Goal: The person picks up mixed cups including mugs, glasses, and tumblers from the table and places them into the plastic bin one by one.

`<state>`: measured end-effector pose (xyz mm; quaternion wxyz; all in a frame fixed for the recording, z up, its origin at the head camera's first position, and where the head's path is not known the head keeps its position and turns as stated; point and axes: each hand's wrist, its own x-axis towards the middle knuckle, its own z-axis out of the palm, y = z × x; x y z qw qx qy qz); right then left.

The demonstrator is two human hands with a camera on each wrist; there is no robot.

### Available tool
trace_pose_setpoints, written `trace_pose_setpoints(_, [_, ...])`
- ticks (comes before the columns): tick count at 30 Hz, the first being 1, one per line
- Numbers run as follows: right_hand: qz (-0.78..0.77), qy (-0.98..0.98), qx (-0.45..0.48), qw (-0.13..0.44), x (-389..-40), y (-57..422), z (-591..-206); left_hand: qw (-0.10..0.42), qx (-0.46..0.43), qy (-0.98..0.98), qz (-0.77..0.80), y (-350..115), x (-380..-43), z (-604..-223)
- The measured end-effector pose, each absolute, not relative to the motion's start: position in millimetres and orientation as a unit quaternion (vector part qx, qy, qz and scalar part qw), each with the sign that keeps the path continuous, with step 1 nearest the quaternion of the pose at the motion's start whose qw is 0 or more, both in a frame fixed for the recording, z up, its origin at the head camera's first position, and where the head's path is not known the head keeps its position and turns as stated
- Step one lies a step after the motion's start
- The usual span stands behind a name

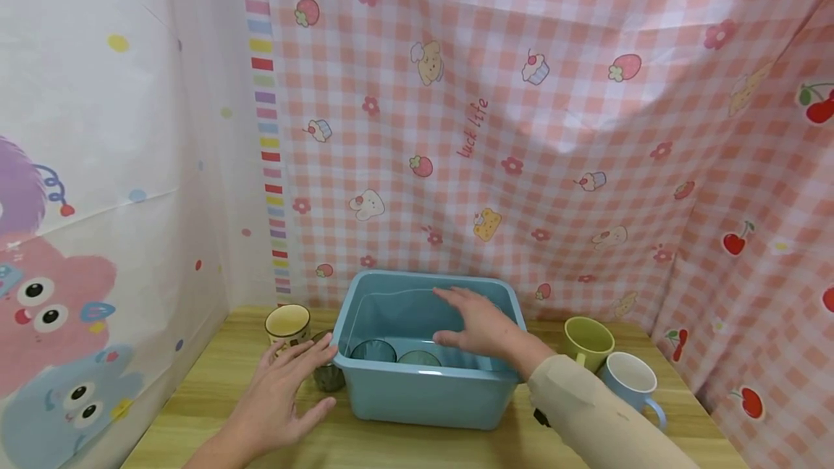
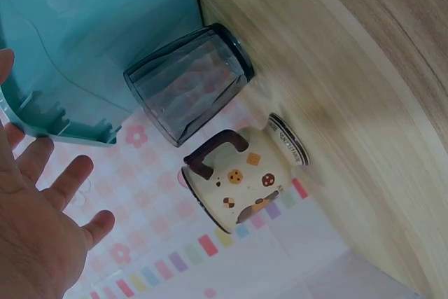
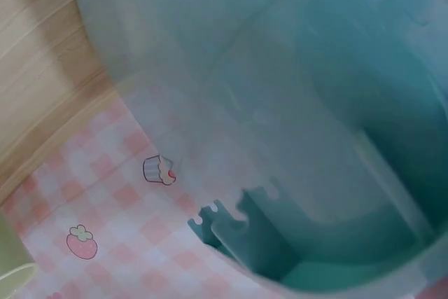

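A blue plastic bin [image 1: 430, 393] stands on the table with two glasses inside near its front wall, one dark [image 1: 373, 352] and one greenish [image 1: 419, 359]. My right hand [image 1: 485, 324] is over the bin's right part, fingers stretched and thumb apart, with nothing seen in it; the right wrist view does not show the hand. At the bin's left side my left hand [image 1: 280, 396] spreads its fingers, fingertips close to the rim; whether they touch it I cannot tell. Beside the bin there stand a dark ribbed glass [image 2: 189, 82] and a cream mug with cookie pictures [image 2: 245, 176].
To the right of the bin are a yellow-green mug [image 1: 588, 342] and a light blue mug [image 1: 628, 381] with a white inside. A pink checked cloth [image 1: 495, 129] hangs just behind the bin. A white printed cloth [image 1: 111, 129] hangs on the left.
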<state>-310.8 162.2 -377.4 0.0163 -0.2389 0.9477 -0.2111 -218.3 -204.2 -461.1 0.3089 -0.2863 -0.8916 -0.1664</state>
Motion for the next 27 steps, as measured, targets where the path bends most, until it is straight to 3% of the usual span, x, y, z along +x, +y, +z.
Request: trace_pose_setpoints(27, [-0.251,0.939,-0.232,-0.035,-297.6,185.7,-356.6,0.306,-0.285,-0.893,-0.166,-204.4,-218.3,-461.3])
